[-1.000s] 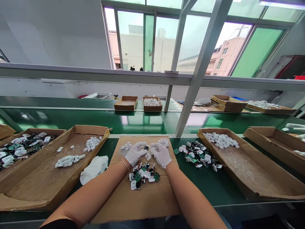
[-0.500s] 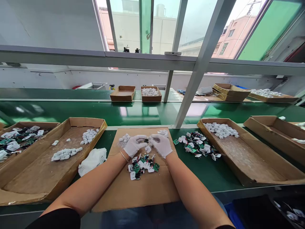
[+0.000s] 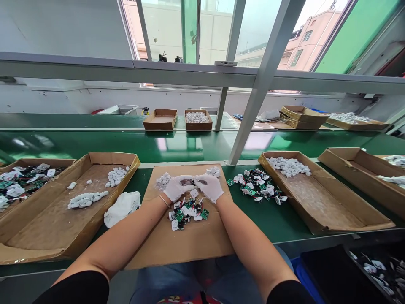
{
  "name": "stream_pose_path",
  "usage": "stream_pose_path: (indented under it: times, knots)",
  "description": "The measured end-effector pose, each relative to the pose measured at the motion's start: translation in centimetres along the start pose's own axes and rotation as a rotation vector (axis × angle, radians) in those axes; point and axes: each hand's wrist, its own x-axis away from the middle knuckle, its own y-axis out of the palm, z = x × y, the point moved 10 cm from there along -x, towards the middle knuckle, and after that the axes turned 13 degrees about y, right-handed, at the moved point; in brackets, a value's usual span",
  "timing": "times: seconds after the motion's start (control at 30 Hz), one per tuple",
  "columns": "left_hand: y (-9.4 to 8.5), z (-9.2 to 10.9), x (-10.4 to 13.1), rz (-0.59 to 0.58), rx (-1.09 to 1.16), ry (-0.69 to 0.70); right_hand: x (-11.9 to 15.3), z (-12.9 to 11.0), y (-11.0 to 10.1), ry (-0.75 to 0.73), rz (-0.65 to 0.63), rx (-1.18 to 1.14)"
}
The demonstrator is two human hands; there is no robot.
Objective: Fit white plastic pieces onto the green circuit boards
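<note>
My left hand (image 3: pixel 176 188), in a white glove, pinches one side of a small dark circuit board (image 3: pixel 192 182). From the other side the gloved fingers of my right hand (image 3: pixel 211 188) close on the same board. A square white piece (image 3: pixel 194 193) shows just below the fingertips; I cannot tell if it is attached. Nearer me on the cardboard sheet (image 3: pixel 177 253) lies a heap of green boards with white pieces and wires (image 3: pixel 188 212). Beyond my hands are small white parts (image 3: pixel 163 178) on the left and more white parts (image 3: pixel 214 171) on the right.
A cardboard tray (image 3: pixel 41 230) with white parts stands left, beside a crumpled white cloth (image 3: pixel 122 208). On the right, another pile of boards (image 3: pixel 257 185) lies on the green bench next to a second tray (image 3: pixel 335 207). A slanted metal post (image 3: pixel 249 122) rises behind.
The whole view has shifted slightly, with more of my lap showing. Both hands have stayed together on the small board, and their fingers have drawn closer around it.
</note>
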Motion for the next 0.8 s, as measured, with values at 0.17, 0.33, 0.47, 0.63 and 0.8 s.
stream_pose_path:
  times: [0.17, 0.33, 0.47, 0.63, 0.8]
  knots:
    - [-0.6, -0.7, -0.4, 0.006, -0.041, 0.004, -0.3, 0.6, 0.4, 0.013, -0.03, 0.096]
    - [-0.7, -1.1, -0.3, -0.001, -0.047, -0.008, -0.4, 1.2, 0.6, 0.058, -0.019, 0.108]
    - [-0.9, -1.2, -0.1, 0.012, -0.04, -0.024, -0.4, 1.7, 0.8, 0.089, -0.025, 0.114]
    - [-1.5, -1.2, -0.3, 0.04, -0.069, -0.039, -0.3, 1.4, 0.7, 0.101, -0.033, 0.121]
    - [-1.3, -0.4, -0.5, 0.038, -0.1, -0.046, -0.4, 1.0, 0.8, 0.079, -0.052, 0.073]
